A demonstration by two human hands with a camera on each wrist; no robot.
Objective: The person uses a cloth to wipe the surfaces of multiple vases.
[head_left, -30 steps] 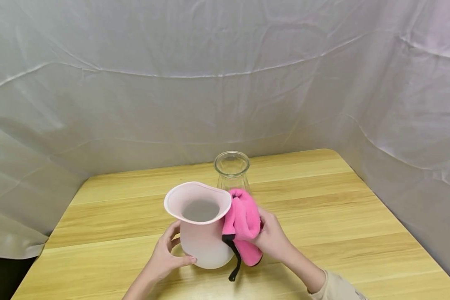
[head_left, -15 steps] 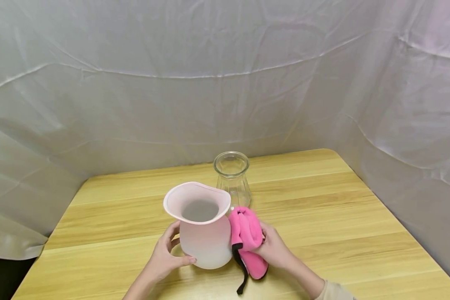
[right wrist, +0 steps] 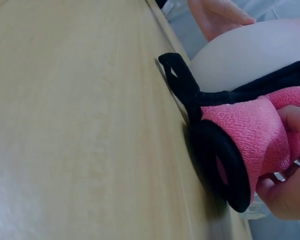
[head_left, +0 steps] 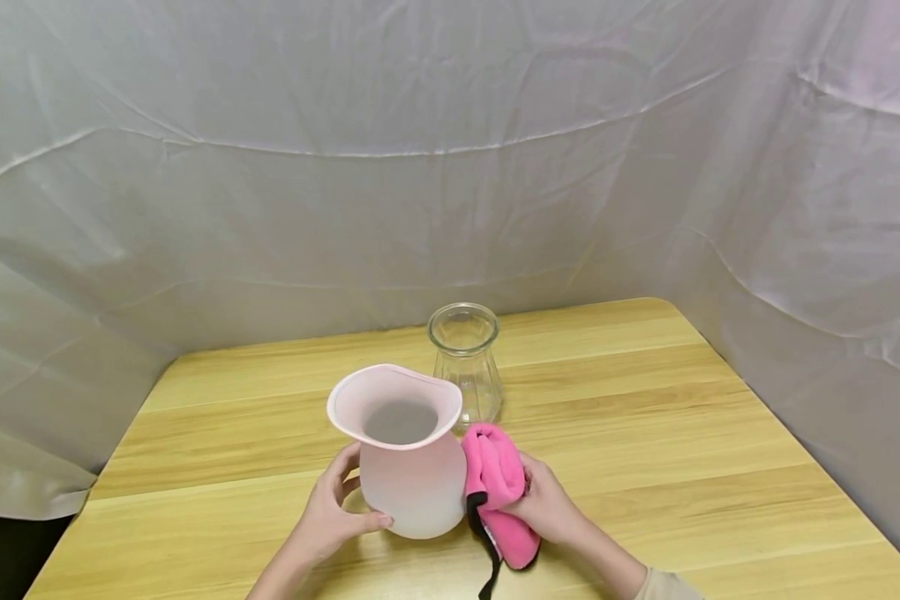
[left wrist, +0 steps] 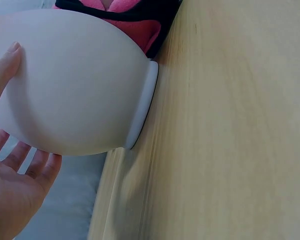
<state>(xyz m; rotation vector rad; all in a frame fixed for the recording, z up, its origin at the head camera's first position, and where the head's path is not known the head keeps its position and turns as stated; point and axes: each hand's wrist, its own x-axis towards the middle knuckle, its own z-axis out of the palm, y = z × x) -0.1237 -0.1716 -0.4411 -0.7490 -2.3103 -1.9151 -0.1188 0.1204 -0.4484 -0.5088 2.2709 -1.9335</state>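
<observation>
In the head view a pink-to-white vase [head_left: 414, 492] with a wavy flared rim stands upright on the table. My left hand [head_left: 332, 510] holds its left side, thumb in front and fingers behind, as the left wrist view also shows on the vase's rounded body [left wrist: 75, 85]. A folded pink cloth [head_left: 498, 471] with black edging and a black hanging loop is gripped by my right hand [head_left: 547, 504], against the vase's right side. Up close in the right wrist view, my right fingers pinch into the terry cloth [right wrist: 245, 127]. Part of that hand is hidden behind the cloth.
A clear glass vase [head_left: 474, 379] stands behind the pink vase, its lower part partly covered by it. The wooden table [head_left: 682, 467] reaches to grey curtains [head_left: 390, 217] at the back and sides.
My right hand has moved the pink cloth down along the vase's right side, uncovering more of the glass vase. My left hand and the pink vase have stayed nearly still.
</observation>
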